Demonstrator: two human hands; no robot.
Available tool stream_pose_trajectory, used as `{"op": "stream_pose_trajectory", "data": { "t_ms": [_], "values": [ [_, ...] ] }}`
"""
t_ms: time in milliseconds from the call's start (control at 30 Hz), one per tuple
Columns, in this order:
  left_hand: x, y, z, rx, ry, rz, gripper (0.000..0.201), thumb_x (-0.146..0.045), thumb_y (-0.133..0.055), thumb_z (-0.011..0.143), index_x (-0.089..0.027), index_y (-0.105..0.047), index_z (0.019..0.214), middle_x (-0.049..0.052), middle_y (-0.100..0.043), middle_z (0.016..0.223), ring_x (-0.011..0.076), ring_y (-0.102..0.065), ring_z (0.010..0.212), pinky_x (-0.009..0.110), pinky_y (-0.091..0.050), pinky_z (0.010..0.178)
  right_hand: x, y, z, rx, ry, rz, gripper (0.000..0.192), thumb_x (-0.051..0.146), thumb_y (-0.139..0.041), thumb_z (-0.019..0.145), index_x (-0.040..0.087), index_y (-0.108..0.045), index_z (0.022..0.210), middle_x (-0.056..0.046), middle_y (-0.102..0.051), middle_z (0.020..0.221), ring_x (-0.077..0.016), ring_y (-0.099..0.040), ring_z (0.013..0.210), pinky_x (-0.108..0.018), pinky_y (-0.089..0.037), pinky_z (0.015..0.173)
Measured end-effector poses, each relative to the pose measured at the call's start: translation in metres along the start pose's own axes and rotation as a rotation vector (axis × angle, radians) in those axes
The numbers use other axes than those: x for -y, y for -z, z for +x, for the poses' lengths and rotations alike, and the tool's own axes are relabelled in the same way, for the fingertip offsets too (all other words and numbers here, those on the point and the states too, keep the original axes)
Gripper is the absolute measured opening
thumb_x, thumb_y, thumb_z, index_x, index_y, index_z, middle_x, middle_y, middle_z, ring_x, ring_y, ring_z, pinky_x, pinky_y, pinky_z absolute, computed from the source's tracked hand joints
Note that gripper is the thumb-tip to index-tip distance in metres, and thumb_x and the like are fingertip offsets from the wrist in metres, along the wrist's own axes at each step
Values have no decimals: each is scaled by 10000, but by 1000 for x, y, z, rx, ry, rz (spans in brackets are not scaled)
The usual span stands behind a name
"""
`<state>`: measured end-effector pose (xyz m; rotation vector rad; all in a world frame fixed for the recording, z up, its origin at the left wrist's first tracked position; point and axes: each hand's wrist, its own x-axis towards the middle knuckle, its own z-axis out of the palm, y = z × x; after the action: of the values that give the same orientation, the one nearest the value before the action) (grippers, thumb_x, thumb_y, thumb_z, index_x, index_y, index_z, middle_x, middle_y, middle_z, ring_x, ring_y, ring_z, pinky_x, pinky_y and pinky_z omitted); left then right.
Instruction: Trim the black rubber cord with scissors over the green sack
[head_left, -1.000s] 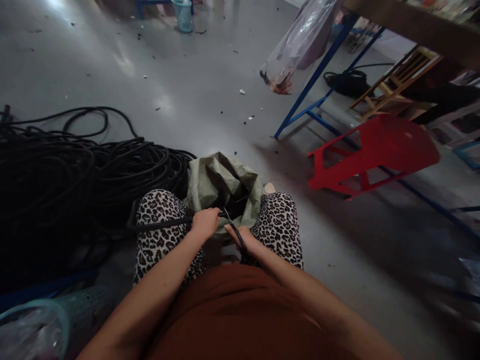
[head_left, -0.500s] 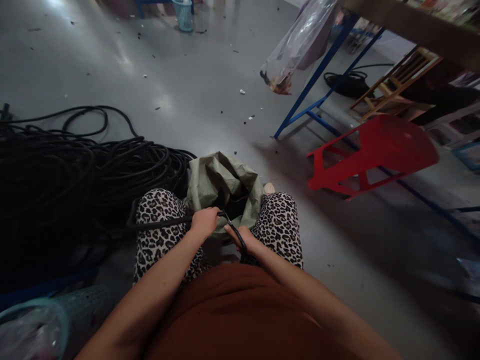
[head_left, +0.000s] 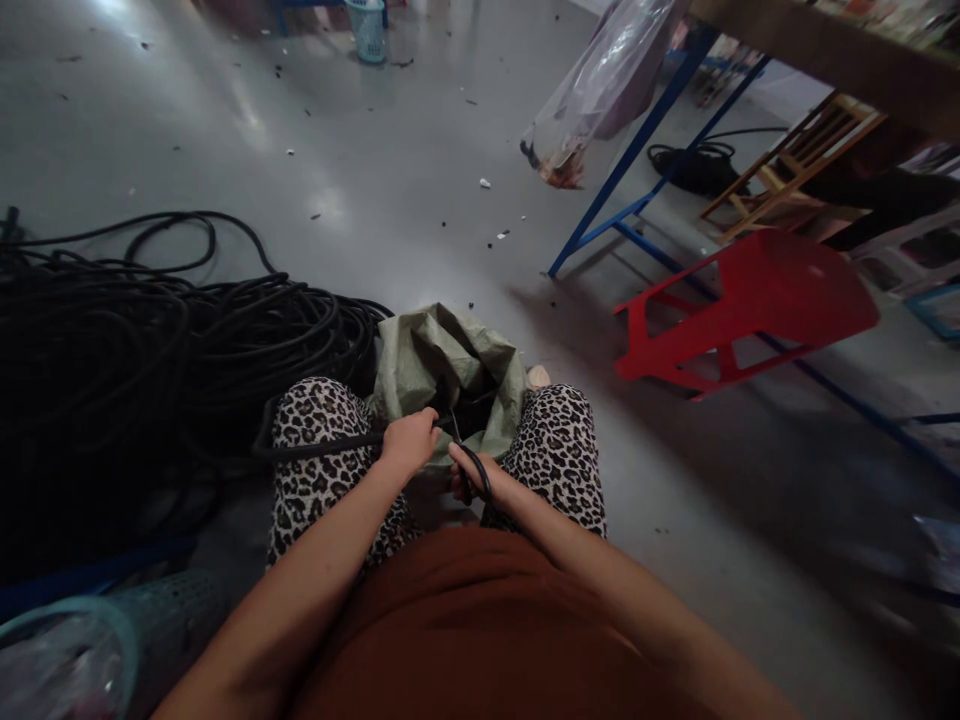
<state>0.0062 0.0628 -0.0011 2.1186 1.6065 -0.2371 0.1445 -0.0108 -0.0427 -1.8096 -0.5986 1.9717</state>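
Between my knees stands a greenish woven sack [head_left: 405, 375] with its mouth open and dark contents inside. My left hand [head_left: 409, 438] grips a black rubber tube or cord [head_left: 322, 447], which crosses my left thigh and ends just past my fingers, over the sack. My right hand [head_left: 476, 472] is closed on black-handled scissors [head_left: 480, 470]. The scissors' blades point up and away from me, spread at the tip of the black tube. Whether the blades touch the tube I cannot tell.
A big heap of coiled black tubing [head_left: 187, 340] lies at left. A red plastic stool [head_left: 795, 300] lies tipped at right, near a blue-legged table [head_left: 622, 185] with a clear bag [head_left: 600, 80] hanging. A teal basket [head_left: 135, 640] sits at lower left.
The scissors have opened: their handles and blades are spread further apart than before. My left hand and the tube have hardly moved.
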Motion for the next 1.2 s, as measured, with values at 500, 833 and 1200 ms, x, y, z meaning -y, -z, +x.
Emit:
{"op": "stream_pose_trajectory", "data": {
  "t_ms": [500, 833, 1200],
  "values": [
    [0, -1, -1, 7, -29, 19, 300, -336, -470, 867, -242, -581, 1129, 68, -695, 1049, 233, -649, 963, 323, -472, 783, -3, 0, 1, 73, 23, -9, 467, 555, -482, 892, 116, -537, 743, -27, -584, 635, -108, -565, 401, -189, -410, 356],
    [-1, 1, -2, 23, -41, 9, 289, -325, -474, 866, -248, -585, 1122, 65, -688, 1076, 226, -640, 989, 321, -466, 808, -1, -1, 1, 54, 11, -22, 462, 554, -480, 890, 117, -551, 758, -27, -594, 631, -101, -555, 415, -190, -415, 372],
    [0, 0, -2, 22, -69, 5, 293, -319, -478, 860, -266, -601, 1121, 53, -695, 1062, 222, -640, 985, 314, -462, 810, 0, 1, -4, 79, 101, -108, 514, 604, -470, 869, 119, -535, 710, -26, -555, 607, -104, -534, 456, -176, -381, 393]
  ]
}}
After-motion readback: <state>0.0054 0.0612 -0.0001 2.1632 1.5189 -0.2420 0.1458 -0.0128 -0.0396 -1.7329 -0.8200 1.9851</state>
